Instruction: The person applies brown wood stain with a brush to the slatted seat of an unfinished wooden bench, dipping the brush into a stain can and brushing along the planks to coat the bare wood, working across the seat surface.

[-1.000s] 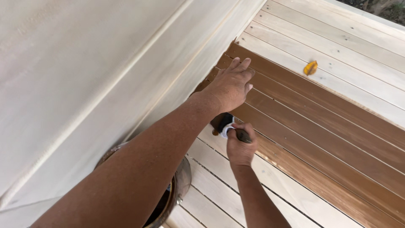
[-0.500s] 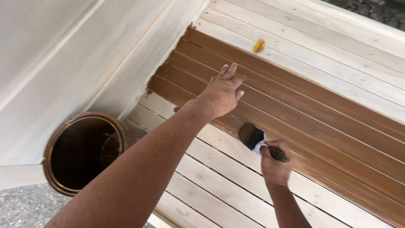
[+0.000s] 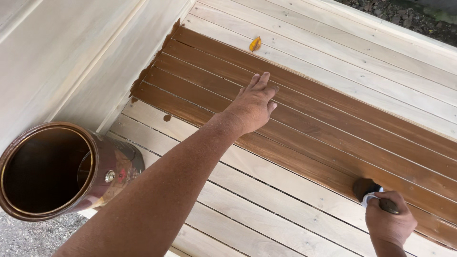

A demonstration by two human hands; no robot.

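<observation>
Pale plank wall (image 3: 71,57) meets slatted wooden decking (image 3: 266,223) in daylight, gravel (image 3: 28,235) beside it

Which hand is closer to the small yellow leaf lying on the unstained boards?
The left hand. It is spread over the stained boards, a little below the yellow leaf. The right hand grips the brush far away at the lower right.

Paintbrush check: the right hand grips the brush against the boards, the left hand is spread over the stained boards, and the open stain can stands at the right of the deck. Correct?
Not quite. The head view shows the open stain can at the left, beside the wall. The rest holds: right hand grips the paintbrush, left hand spread over the stained boards.
</observation>
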